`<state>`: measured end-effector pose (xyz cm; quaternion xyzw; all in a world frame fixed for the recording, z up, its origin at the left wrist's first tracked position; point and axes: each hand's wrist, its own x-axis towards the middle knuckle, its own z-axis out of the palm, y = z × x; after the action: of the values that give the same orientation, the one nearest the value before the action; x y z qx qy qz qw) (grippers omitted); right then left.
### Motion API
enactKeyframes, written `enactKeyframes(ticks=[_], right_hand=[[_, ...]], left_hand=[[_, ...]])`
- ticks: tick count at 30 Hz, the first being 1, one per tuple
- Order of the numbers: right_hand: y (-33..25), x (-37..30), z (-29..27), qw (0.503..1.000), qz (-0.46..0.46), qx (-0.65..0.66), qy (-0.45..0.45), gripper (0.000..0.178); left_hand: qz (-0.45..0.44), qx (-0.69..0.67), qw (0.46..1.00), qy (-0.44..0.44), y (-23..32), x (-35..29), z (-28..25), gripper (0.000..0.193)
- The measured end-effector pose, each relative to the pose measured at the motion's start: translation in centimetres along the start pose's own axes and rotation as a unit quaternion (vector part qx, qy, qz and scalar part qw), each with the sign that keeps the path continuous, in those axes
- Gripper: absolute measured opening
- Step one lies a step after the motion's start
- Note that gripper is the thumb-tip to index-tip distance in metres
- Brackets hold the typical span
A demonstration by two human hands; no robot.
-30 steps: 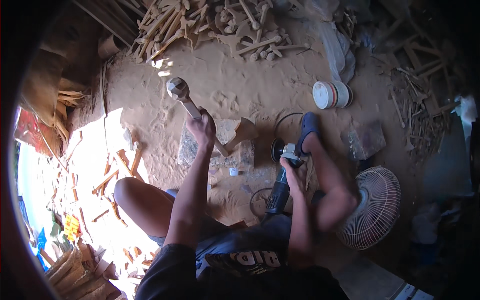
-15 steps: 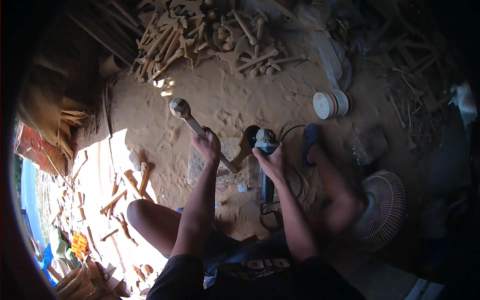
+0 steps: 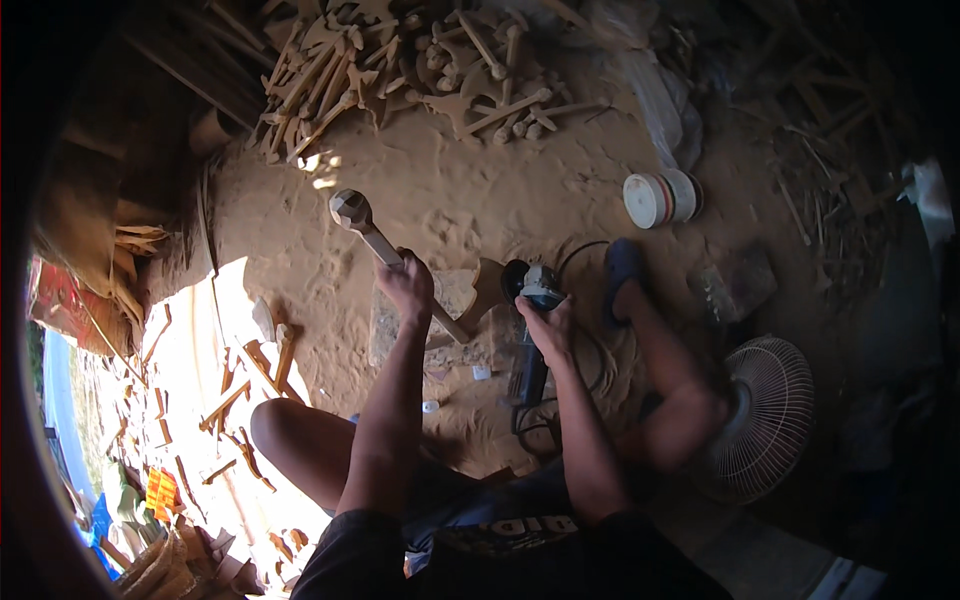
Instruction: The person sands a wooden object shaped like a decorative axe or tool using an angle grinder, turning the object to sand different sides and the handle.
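My left hand (image 3: 406,288) is closed round the shaft of a carved wooden piece (image 3: 378,244). The piece slants from a faceted ball-shaped head at upper left down to a squared end. By that lower end is a curved, flat brown wooden part (image 3: 487,290); I cannot tell whether it is joined to the shaft. My right hand (image 3: 548,322) grips an angle grinder (image 3: 541,283) near its metal head, its dark body hanging below. The grinder's dark round disc is close to the curved part. Beneath the wood lies a pale, worn block (image 3: 385,335) on the sandy ground.
A heap of rough wooden pieces (image 3: 330,85) lies at the far side. A white tub (image 3: 648,202) stands at right, beyond my foot. A round fan (image 3: 765,420) is beside my right knee. Wood offcuts (image 3: 230,405) are scattered at left. The grinder's cord (image 3: 603,360) loops beside my right arm.
The grinder and my right hand have shifted slightly right, drawing the disc a little away from the curved wood. My left hand keeps its hold on the wooden piece, a little farther up the picture.
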<state>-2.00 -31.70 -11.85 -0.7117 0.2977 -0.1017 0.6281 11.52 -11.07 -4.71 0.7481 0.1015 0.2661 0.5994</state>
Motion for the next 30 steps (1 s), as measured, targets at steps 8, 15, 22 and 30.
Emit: enactKeyframes(ticks=[8, 15, 22, 30], right_hand=[[-5.2, -2.9, 3.7, 0.994, -0.09, -0.062, 0.005, 0.103], [3.0, -0.2, 0.1, 0.948, -0.149, -0.2, 0.197, 0.083], [-4.5, -2.5, 3.5, 0.99, -0.106, -0.094, 0.025, 0.083], [-0.4, -0.6, 1.1, 0.992, -0.055, -0.08, 0.084, 0.095]], left_hand=[[0.025, 0.035, 0.999, 0.008, -1.4, 1.0, -1.9, 0.009], [-0.026, -0.04, 0.998, -0.039, 1.9, -1.4, 1.4, 0.01], [0.046, -0.012, 0.999, -0.018, -1.1, 0.2, -0.4, 0.009], [0.0, -0.053, 0.997, -0.049, -0.5, -0.1, 0.4, 0.009]])
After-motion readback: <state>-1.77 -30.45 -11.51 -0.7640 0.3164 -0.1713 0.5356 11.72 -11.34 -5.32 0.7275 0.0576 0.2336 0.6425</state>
